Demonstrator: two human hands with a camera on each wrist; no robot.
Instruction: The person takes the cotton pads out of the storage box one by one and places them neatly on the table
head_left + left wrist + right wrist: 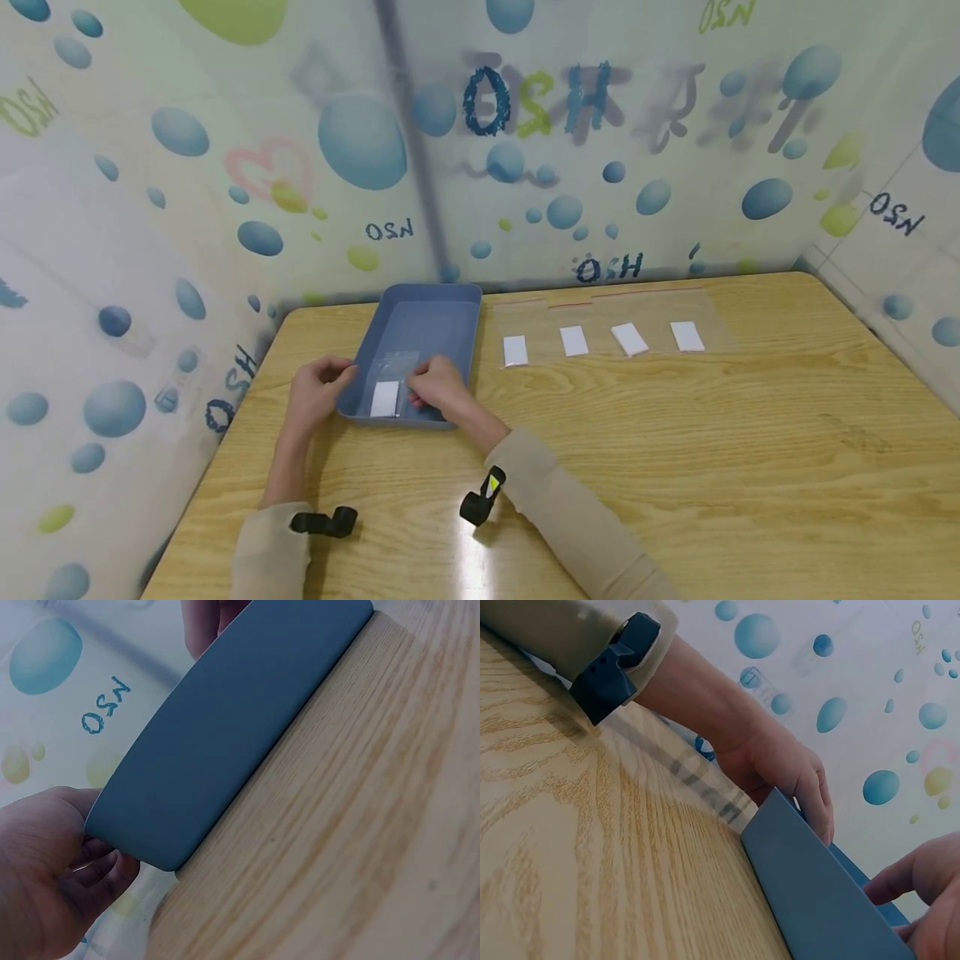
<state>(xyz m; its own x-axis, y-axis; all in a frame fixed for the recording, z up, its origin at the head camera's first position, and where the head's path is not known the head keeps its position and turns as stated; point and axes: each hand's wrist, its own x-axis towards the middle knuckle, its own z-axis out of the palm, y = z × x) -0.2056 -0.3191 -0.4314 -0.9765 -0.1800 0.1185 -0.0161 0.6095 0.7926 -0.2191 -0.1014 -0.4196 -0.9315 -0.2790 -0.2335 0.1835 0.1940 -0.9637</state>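
A blue tray [431, 321] lies on the table, and in its near part is a small clear plastic bag [396, 364] with a white card [385, 399] in it. My left hand [318, 390] grips the tray's left rim near the front corner; in the left wrist view, its curled fingers [112, 881] show outside the wall. Inside the tray, my right hand [442, 388] pinches the bag's right edge with thumb and fingertips. The tray's wall hides that pinch in both wrist views.
Right of the tray, several clear bags [647, 305] with white cards [628, 339] lie in a row on the wooden table [675, 467]. A patterned curtain [480, 200] rises behind the table and along both sides.
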